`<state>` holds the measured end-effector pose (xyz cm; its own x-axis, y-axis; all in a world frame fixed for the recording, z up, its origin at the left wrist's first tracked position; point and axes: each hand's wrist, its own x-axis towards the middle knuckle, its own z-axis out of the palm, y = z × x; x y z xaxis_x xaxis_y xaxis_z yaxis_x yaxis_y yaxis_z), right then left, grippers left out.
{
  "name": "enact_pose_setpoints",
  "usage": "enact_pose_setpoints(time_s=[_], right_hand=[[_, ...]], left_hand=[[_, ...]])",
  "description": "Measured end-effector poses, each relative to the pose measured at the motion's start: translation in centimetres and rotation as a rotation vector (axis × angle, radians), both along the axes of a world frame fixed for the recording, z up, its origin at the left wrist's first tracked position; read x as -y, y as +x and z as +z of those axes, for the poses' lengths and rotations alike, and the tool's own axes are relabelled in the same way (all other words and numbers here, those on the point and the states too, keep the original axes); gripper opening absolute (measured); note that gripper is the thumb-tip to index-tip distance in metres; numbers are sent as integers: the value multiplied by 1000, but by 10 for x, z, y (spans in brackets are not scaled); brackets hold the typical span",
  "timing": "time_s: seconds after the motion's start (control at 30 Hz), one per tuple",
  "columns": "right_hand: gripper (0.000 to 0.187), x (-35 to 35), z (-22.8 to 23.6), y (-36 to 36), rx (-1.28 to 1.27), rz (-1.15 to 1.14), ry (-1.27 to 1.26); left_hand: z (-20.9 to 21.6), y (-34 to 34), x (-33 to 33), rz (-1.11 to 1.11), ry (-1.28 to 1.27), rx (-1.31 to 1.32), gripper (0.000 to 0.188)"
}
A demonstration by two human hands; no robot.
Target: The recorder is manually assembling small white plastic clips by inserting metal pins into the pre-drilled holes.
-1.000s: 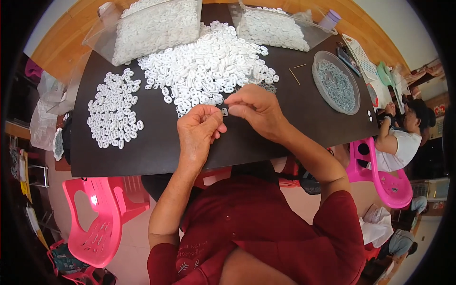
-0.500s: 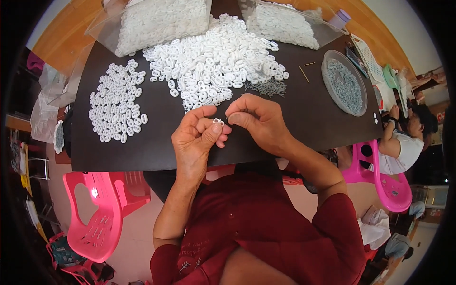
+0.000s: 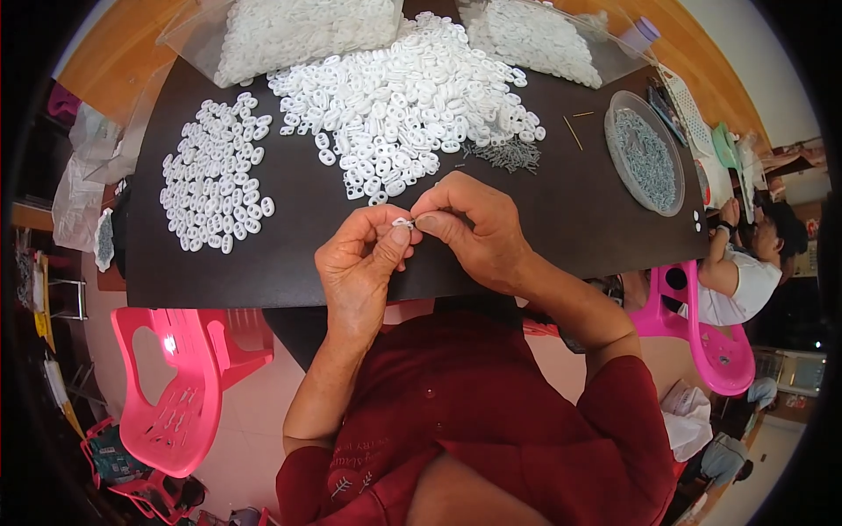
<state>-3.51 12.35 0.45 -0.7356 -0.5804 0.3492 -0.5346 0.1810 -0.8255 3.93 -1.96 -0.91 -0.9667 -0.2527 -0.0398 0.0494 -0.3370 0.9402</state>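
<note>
My left hand point(image 3: 358, 254) pinches a small white plastic two-holed oval piece point(image 3: 402, 223) between thumb and fingers above the table's near edge. My right hand point(image 3: 481, 230) meets it from the right, thumb and forefinger pressed together on a tiny dark metal pin point(image 3: 414, 224) at the piece's side. Most of that pin is hidden by the fingertips. Beyond the hands spreads a big heap of similar white pieces point(image 3: 395, 114). A small pile of grey metal pins point(image 3: 509, 155) lies against its right edge; whether they are threaded is too small to tell.
Another group of white pieces point(image 3: 215, 175) lies left on the dark table point(image 3: 553, 210). Clear bins point(image 3: 195, 39) of white pieces stand behind. At right are thin brass-coloured rods point(image 3: 573, 133) and a round tub point(image 3: 611, 153) of grey pins. A person point(image 3: 741, 285) sits beyond; a pink chair point(image 3: 180, 412) stands left.
My right fingertips have closed the small gap to my left hand and now touch the white piece. The whole view has shifted slightly.
</note>
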Motion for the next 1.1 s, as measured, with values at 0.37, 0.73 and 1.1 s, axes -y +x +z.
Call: enact_pose_setpoints(time_s=[0.37,0.73,1.1], right_hand=[[5,3,-8,1,-18,-6,-46],[6,11,-18,5,-228,-44,-31],[8,7,-4,5,260,-11,81]], left_hand=[[-5,4,-11,158,-286,-99,13],[-11,9,-14,194,-265,-63,10],[-14,11,-8,159,-137,-16,11]])
